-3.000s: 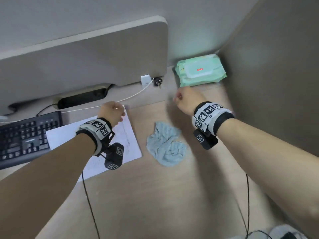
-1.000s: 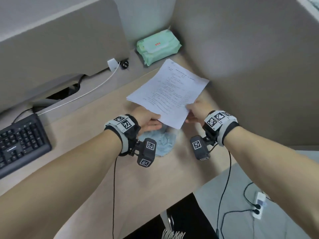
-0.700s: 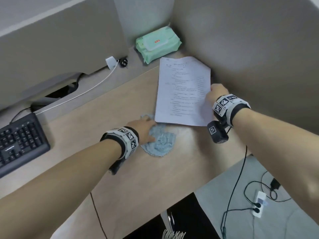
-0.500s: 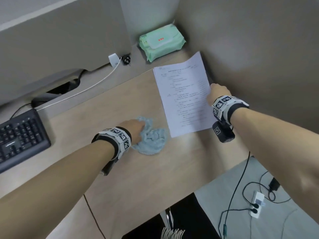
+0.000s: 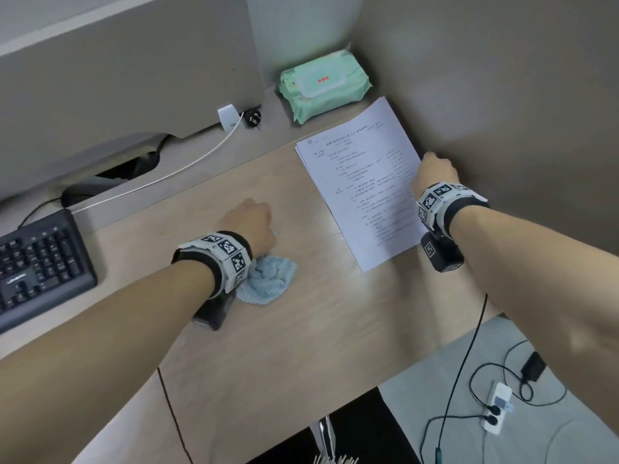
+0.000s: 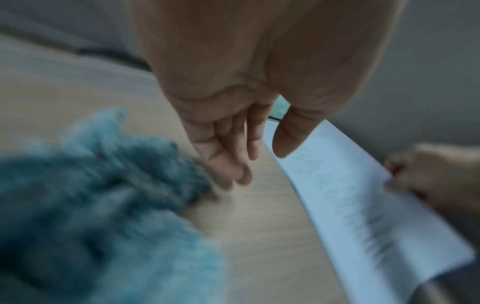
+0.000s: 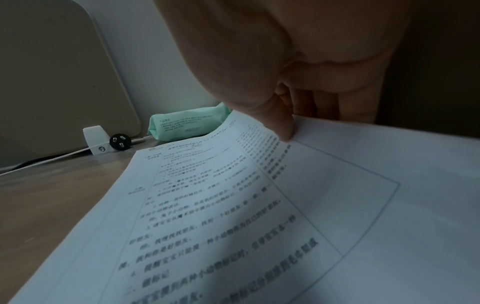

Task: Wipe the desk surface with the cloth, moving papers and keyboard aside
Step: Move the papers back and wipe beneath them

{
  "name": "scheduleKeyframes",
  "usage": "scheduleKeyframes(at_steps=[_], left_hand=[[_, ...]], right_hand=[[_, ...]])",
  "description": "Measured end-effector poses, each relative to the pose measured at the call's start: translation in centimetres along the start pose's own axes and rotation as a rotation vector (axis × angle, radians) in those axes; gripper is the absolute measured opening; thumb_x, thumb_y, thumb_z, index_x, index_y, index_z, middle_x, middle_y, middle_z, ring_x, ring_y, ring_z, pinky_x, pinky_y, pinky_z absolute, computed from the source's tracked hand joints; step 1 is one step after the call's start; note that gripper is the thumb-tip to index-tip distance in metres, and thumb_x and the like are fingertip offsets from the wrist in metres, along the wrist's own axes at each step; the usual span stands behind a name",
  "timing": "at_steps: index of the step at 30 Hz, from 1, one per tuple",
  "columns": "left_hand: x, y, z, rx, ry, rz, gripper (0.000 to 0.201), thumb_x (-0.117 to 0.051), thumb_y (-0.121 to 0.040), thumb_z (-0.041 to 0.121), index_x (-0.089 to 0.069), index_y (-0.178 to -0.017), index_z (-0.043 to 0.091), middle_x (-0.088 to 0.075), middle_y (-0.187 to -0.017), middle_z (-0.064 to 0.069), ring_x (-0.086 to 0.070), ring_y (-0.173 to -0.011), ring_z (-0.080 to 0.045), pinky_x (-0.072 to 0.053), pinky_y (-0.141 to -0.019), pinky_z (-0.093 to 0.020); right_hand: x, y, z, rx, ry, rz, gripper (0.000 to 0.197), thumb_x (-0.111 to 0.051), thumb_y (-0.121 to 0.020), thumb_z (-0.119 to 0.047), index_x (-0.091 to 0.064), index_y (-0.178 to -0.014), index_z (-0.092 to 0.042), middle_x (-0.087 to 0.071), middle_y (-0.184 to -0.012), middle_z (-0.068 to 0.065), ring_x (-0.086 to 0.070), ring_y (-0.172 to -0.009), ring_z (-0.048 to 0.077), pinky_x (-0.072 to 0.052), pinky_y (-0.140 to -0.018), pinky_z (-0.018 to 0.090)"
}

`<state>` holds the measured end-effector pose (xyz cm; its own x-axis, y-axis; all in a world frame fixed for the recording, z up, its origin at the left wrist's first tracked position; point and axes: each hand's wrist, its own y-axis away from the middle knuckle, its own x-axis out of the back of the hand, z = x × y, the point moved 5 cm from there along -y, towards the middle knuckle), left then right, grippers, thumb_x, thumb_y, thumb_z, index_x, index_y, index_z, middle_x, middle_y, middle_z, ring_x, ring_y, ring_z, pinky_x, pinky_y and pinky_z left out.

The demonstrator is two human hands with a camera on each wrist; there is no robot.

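A crumpled light-blue cloth (image 5: 269,283) (image 6: 91,195) lies mid-desk, partly under my left wrist. My left hand (image 5: 249,226) (image 6: 259,164) hovers low over its far edge. The fingers (image 6: 233,168) are nearly straight and brush the cloth, with the thumb held apart; this view is blurred. My right hand (image 5: 435,169) (image 7: 293,123) pinches the right edge of the printed papers (image 5: 361,189) (image 7: 233,205) (image 6: 350,195), thumb on top and fingers beneath. That edge is lifted and the rest lies on the desk (image 5: 301,346). The black keyboard (image 5: 37,266) sits at the far left.
A green wet-wipes pack (image 5: 323,85) lies in the back corner. Beside it are a white charger (image 5: 229,117), its cable and a black plug (image 5: 251,119). A partition (image 5: 502,95) walls the right side. Beyond the desk's front edge, the floor holds a power strip (image 5: 495,410) and cables.
My left hand let go of the papers and came down on the cloth, which slid left. My right hand swung the papers over to the right, beside the partition.
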<state>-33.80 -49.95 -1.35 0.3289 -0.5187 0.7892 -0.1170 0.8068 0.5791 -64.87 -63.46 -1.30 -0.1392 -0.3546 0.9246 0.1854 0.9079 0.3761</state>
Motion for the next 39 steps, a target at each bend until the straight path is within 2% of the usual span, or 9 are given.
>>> scheduleKeyframes(at_steps=[5,9,16,19,22,25,27,33,39], left_hand=[[-2.3,-1.4,5.2,0.188,0.794,-0.233,0.009,-0.058,-0.082,0.005,-0.059,-0.083,0.014,-0.065,-0.093,-0.013,-0.069,-0.096,-0.033,-0.056,-0.090,-0.048],[-3.0,-2.6,8.6,0.232,1.066,-0.257,0.023,-0.051,-0.091,-0.002,-0.051,-0.075,0.015,-0.058,-0.083,-0.005,-0.061,-0.078,-0.021,-0.053,-0.097,-0.045],[-3.5,-3.3,9.9,0.292,1.247,-0.294,0.004,-0.056,-0.092,0.005,-0.057,-0.094,0.009,-0.059,-0.101,-0.009,-0.061,-0.098,-0.022,-0.051,-0.099,-0.041],[-3.8,-3.7,9.5,0.326,1.308,-0.290,0.017,-0.061,-0.089,0.007,-0.059,-0.105,0.004,-0.065,-0.107,-0.011,-0.064,-0.113,-0.021,-0.054,-0.094,-0.043],[-3.4,-4.0,8.7,0.381,1.361,-0.185,0.021,-0.059,-0.089,0.005,-0.058,-0.110,0.000,-0.064,-0.111,-0.012,-0.066,-0.107,-0.021,-0.056,-0.089,-0.041],[-2.4,-4.8,8.4,0.375,1.393,-0.121,0.010,-0.052,-0.092,0.002,-0.057,-0.101,0.004,-0.060,-0.101,-0.011,-0.062,-0.099,-0.023,-0.052,-0.098,-0.044],[-2.0,-5.4,8.5,0.341,1.374,-0.109,0.029,-0.049,-0.094,0.003,-0.056,-0.121,0.003,-0.059,-0.104,-0.009,-0.058,-0.097,-0.024,-0.051,-0.099,-0.046],[-2.2,-5.8,8.3,0.359,1.479,-0.150,0.046,-0.061,-0.090,0.007,-0.048,-0.134,0.008,-0.060,-0.124,-0.011,-0.059,-0.114,-0.021,-0.055,-0.086,-0.044],[-2.1,-5.7,7.9,0.352,1.478,-0.124,0.048,-0.057,-0.091,0.006,-0.043,-0.137,0.013,-0.059,-0.109,-0.003,-0.059,-0.114,-0.023,-0.054,-0.085,-0.043]], right_hand=[[0.3,-0.6,0.1,0.013,-0.025,0.041,0.025,-0.044,-0.093,0.000,-0.047,-0.118,0.002,-0.059,-0.118,0.027,-0.059,-0.106,0.043,-0.044,-0.072,0.039],[0.1,-1.0,0.4,0.013,-0.032,0.038,0.025,-0.044,-0.093,0.001,-0.048,-0.119,0.002,-0.059,-0.119,0.027,-0.059,-0.107,0.042,-0.042,-0.072,0.038],[0.0,-1.4,0.3,0.067,-0.038,0.040,0.027,-0.042,-0.093,0.001,-0.046,-0.120,0.000,-0.060,-0.115,0.026,-0.061,-0.103,0.043,-0.042,-0.069,0.037],[-0.2,-1.4,-0.2,0.093,-0.022,0.032,0.031,-0.044,-0.092,-0.003,-0.045,-0.123,-0.003,-0.057,-0.120,0.023,-0.059,-0.105,0.041,-0.041,-0.070,0.036],[-0.2,-1.2,-0.7,0.121,0.003,0.026,0.038,-0.048,-0.091,-0.006,-0.043,-0.129,-0.005,-0.048,-0.130,0.019,-0.055,-0.112,0.040,-0.041,-0.076,0.038],[-0.1,-1.4,-0.9,0.138,-0.005,0.033,0.038,-0.051,-0.091,-0.008,-0.043,-0.129,-0.005,-0.048,-0.132,0.017,-0.054,-0.115,0.039,-0.045,-0.082,0.040],[-0.2,-1.5,-1.0,0.146,-0.017,0.007,0.040,-0.051,-0.092,-0.008,-0.042,-0.130,-0.006,-0.048,-0.132,0.016,-0.054,-0.115,0.038,-0.045,-0.084,0.041],[-1.0,-1.6,-1.0,0.121,-0.025,-0.046,0.039,-0.051,-0.092,-0.010,-0.043,-0.129,-0.004,-0.051,-0.130,0.016,-0.053,-0.117,0.036,-0.045,-0.085,0.040],[-0.9,-1.0,-1.7,0.146,-0.017,-0.008,0.039,-0.054,-0.091,-0.013,-0.044,-0.126,-0.002,-0.045,-0.134,0.020,-0.048,-0.121,0.038,-0.043,-0.093,0.044]])
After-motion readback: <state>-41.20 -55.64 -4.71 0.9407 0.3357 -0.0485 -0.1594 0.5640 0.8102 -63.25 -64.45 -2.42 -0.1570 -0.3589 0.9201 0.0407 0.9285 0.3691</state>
